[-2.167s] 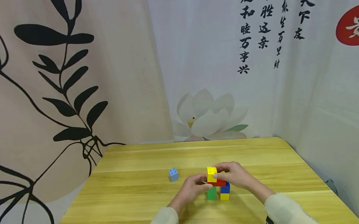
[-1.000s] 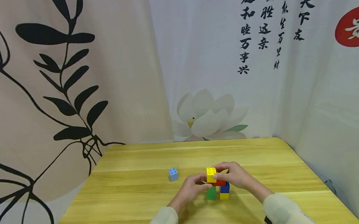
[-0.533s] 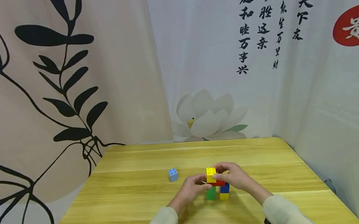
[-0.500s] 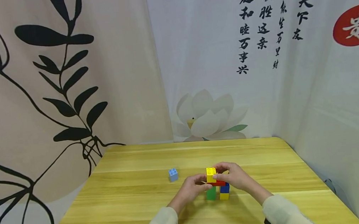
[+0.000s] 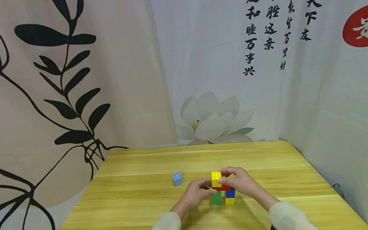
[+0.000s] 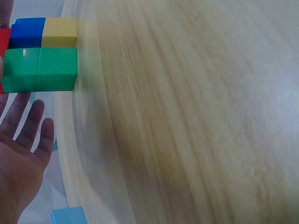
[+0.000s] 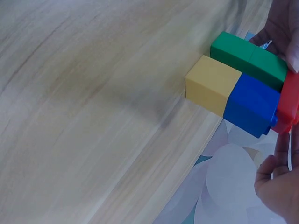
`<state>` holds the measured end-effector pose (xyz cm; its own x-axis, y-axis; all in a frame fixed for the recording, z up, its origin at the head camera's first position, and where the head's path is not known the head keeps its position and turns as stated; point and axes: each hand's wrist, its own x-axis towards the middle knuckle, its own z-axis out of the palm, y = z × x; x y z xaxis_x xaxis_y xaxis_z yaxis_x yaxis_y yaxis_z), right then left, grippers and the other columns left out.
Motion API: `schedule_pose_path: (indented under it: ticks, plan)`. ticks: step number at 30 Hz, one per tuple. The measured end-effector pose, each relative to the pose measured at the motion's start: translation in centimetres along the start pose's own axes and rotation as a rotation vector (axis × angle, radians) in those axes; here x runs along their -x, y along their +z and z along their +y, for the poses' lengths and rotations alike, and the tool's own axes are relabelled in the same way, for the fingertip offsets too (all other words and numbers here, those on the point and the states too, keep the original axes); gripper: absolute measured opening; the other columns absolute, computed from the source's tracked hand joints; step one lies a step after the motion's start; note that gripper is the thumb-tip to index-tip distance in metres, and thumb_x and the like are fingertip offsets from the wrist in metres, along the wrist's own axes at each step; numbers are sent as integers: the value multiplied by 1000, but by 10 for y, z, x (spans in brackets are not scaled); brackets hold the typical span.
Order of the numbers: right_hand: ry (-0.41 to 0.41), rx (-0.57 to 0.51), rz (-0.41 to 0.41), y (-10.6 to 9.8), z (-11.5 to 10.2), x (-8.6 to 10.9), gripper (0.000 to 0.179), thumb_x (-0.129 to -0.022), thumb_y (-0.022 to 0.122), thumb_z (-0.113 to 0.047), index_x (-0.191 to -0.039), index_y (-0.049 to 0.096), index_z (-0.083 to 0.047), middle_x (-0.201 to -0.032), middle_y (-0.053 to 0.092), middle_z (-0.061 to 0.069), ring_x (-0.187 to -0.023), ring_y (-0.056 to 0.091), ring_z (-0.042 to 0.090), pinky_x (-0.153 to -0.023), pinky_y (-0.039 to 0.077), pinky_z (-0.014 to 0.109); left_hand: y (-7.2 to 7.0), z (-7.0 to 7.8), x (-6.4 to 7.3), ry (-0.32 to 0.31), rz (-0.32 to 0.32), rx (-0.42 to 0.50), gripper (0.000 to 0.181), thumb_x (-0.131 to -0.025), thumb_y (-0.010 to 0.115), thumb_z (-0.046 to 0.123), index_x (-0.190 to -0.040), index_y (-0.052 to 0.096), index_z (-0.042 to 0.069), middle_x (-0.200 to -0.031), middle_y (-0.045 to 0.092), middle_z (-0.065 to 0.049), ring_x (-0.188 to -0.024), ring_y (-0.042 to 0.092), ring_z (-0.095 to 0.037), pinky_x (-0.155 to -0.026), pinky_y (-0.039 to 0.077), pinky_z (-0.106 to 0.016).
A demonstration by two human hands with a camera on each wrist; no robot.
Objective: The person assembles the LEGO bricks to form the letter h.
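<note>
A small toy-brick structure stands on the wooden table (image 5: pixel 140 213). Two green bricks (image 6: pixel 39 70) form its left pillar, and a blue brick (image 7: pixel 251 105) on a yellow brick (image 7: pixel 212 85) forms the right one. Across both lies a flat red brick (image 5: pixel 224 188), topped at its left end by an upper yellow brick (image 5: pixel 216 179). My right hand (image 5: pixel 240 181) pinches that upper yellow brick, thumb in front and fingers behind. At the left end of the red brick, my left hand (image 5: pixel 194 193) pinches it, thumb on the near side; its other fingers spread loosely in the left wrist view.
A light blue brick (image 5: pixel 177 179) sits alone on the table, left of the structure and farther back. Behind the table's far edge hangs a printed curtain (image 5: pixel 135 79) with plant and flower patterns. Both forearms reach in from the front edge.
</note>
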<state>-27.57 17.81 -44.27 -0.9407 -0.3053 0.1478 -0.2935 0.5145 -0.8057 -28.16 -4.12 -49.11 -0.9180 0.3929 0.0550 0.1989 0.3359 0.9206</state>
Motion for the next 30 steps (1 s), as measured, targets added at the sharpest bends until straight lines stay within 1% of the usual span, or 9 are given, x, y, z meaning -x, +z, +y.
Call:
schedule_pose_path:
  ticks: [4,8,13,15,20,25,30]
  plan:
    - [17,-18,0,0,-1,0,39,-89,76,-34,-121,70,-13,-107,64,2,-100,53,26,-80,50,38,-2,0,0,5,-8,-39,32,-90,74,34,-119,71,20,-111,68,9,-99,59,-14,-90,50,-45]
    - [22,-37,-8,0,-1,-1,38,-89,76,-32,-121,70,-12,-107,63,3,-100,53,27,-77,50,35,-4,-3,1,9,-14,-80,31,-90,74,31,-119,71,20,-112,69,8,-99,59,-13,-91,49,-44]
    - [19,-33,-10,0,-1,-1,37,-89,76,-32,-120,71,-13,-106,63,3,-99,54,27,-77,51,36,-6,-8,4,-14,-14,-81,34,-90,75,30,-121,70,18,-112,68,5,-100,60,-15,-90,50,-42]
    - [16,-29,-8,0,0,-1,37,-89,76,-32,-120,71,-12,-106,63,3,-99,54,27,-78,51,36,-7,-11,4,-8,-12,-83,33,-91,74,30,-121,70,16,-112,68,3,-100,60,-15,-90,51,-42]
    - [24,-20,-5,0,0,-1,37,-88,76,-32,-119,71,-12,-106,64,3,-100,54,27,-79,52,37,-12,-17,7,30,-3,-100,29,-94,70,26,-118,70,10,-112,68,-1,-99,61,-16,-89,50,-43]
    - [30,-4,-3,0,-1,-1,38,-88,76,-33,-119,71,-11,-106,64,3,-101,55,27,-80,52,37,-21,-17,11,36,15,-103,29,-96,68,24,-120,68,6,-111,68,-2,-101,60,-19,-89,50,-45]
    - [36,14,3,1,-2,-1,39,-88,76,-34,-120,71,-12,-106,64,1,-100,55,24,-80,51,36,-37,-18,11,51,55,-90,34,-97,67,26,-122,66,4,-114,67,-4,-103,59,-22,-88,51,-42]
